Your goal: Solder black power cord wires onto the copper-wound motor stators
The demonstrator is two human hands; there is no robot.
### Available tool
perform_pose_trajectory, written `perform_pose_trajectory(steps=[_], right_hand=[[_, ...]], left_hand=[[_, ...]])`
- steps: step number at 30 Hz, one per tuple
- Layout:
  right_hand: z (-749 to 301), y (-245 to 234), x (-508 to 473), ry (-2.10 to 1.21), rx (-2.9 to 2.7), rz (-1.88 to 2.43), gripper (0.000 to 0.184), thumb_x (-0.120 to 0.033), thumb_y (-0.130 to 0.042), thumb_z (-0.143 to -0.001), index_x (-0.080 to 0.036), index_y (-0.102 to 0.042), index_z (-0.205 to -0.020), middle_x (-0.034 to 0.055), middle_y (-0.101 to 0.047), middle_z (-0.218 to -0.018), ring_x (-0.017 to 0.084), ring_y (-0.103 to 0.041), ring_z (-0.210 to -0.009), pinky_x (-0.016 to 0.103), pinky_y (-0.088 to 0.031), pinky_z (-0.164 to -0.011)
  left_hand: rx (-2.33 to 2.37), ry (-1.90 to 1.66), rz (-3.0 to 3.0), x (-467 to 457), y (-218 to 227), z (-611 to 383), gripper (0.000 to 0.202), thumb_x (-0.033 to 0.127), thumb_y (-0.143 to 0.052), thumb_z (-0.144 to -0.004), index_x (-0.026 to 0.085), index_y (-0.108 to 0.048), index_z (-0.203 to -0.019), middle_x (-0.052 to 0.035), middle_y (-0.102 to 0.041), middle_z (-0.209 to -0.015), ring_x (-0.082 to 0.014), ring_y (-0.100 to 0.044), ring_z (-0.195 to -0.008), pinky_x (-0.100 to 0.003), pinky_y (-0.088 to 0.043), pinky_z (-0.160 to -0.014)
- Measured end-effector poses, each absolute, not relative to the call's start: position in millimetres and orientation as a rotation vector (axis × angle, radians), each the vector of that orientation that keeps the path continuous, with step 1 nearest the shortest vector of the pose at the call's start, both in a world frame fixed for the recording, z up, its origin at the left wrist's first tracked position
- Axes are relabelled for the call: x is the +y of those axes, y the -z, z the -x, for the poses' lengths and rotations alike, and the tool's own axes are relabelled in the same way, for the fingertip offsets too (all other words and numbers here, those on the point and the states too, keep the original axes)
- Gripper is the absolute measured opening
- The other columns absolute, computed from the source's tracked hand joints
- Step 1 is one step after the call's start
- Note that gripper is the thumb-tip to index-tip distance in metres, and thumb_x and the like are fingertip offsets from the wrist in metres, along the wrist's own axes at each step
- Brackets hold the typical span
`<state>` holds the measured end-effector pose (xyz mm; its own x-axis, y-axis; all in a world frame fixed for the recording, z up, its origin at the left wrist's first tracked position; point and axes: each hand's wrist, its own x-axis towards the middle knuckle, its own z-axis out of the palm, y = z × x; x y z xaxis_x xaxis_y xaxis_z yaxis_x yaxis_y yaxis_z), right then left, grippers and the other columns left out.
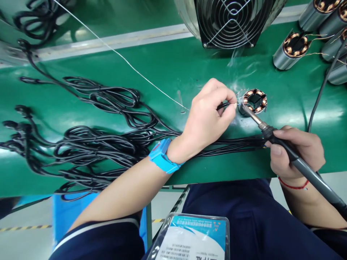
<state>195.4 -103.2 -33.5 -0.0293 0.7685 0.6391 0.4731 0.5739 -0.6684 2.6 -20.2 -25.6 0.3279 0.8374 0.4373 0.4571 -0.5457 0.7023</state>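
Note:
My left hand (208, 113) is closed in a pinch on a black cable end (223, 105) and a thin solder wire (130, 65), held against a small motor stator with copper coils (254, 101) on the green bench (162, 68). My right hand (296, 153) grips a soldering iron (282, 146) by its dark handle. The iron's tip touches the stator's left rim, next to the pinched cable. Thin smoke rises above the stator. A blue wrist strap (162, 156) sits on my left wrist.
A heap of looped black cables (89, 144) covers the left of the bench. A metal fan with a wire guard (233, 21) stands at the back. Several more stators (294, 48) lie at the back right. A plastic-cased badge (192, 236) hangs near my lap.

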Motion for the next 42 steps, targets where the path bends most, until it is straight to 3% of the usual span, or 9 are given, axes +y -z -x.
perform_pose_trajectory(steps=[8, 13, 19, 27, 34, 42], right_hand=[[-195.8, 34.3, -103.6, -0.325, -1.68, 1.052, 0.027, -0.024, -0.069, -0.082, -0.021, -0.067, -0.109, 0.0002, -0.067, -0.072, 0.013, -0.06, -0.052, 0.03, -0.049, -0.048], [-196.3, 33.4, -100.7, -0.239, -1.672, 1.08, 0.034, -0.027, -0.065, -0.085, -0.028, -0.063, -0.119, -0.0041, -0.06, -0.064, 0.014, -0.058, -0.052, 0.03, -0.046, -0.046], [-196.4, 27.4, -97.0, -0.228, -1.747, 1.139, 0.047, -0.019, -0.069, -0.08, -0.028, -0.06, -0.126, 0.0026, -0.071, -0.096, 0.016, -0.065, -0.071, 0.032, -0.055, -0.062], [-198.5, 26.0, -98.5, -0.22, -1.724, 1.021, 0.04, -0.022, -0.067, -0.08, -0.021, -0.065, -0.121, -0.0005, -0.065, -0.069, 0.014, -0.061, -0.055, 0.028, -0.051, -0.049], [-197.3, 26.5, -95.2, -0.189, -1.722, 1.065, 0.049, -0.02, -0.071, -0.078, -0.024, -0.062, -0.126, 0.0025, -0.075, -0.087, 0.018, -0.069, -0.064, 0.03, -0.055, -0.053], [-200.5, 26.2, -97.6, -0.156, -1.644, 1.007, 0.039, -0.02, -0.072, -0.075, -0.02, -0.07, -0.115, 0.0043, -0.071, -0.074, 0.017, -0.065, -0.053, 0.03, -0.048, -0.044]], left_hand=[[1.114, -1.133, -2.15, -17.2, 30.4, -1.6, 0.012, 0.011, -0.059, -0.084, 0.02, -0.056, -0.078, -0.0018, -0.06, -0.081, -0.0126, -0.058, -0.074, -0.027, -0.05, -0.063], [1.08, -1.163, -2.158, -16.6, 30.9, -1.9, 0.015, 0.006, -0.058, -0.082, 0.02, -0.056, -0.076, -0.0016, -0.059, -0.081, -0.0122, -0.058, -0.074, -0.026, -0.048, -0.063], [1.07, -1.166, -2.163, -17.4, 28.0, -1.8, 0.018, 0.004, -0.057, -0.08, 0.02, -0.056, -0.074, -0.0019, -0.059, -0.078, -0.0126, -0.057, -0.074, -0.028, -0.048, -0.063], [1.157, -1.097, -2.125, -19.5, 22.2, -4.9, 0.018, 0.005, -0.056, -0.081, 0.021, -0.055, -0.072, -0.0024, -0.06, -0.079, -0.0133, -0.058, -0.073, -0.029, -0.048, -0.063], [1.175, -1.092, -2.123, -19.7, 23.1, -5.9, 0.019, 0.004, -0.054, -0.08, 0.021, -0.054, -0.071, -0.0029, -0.06, -0.078, -0.0146, -0.058, -0.076, -0.03, -0.048, -0.064], [1.175, -1.092, -2.141, -19.8, 25.7, -6.6, 0.018, 0.005, -0.054, -0.08, 0.021, -0.053, -0.072, -0.0029, -0.061, -0.08, -0.0142, -0.058, -0.076, -0.03, -0.048, -0.064]])
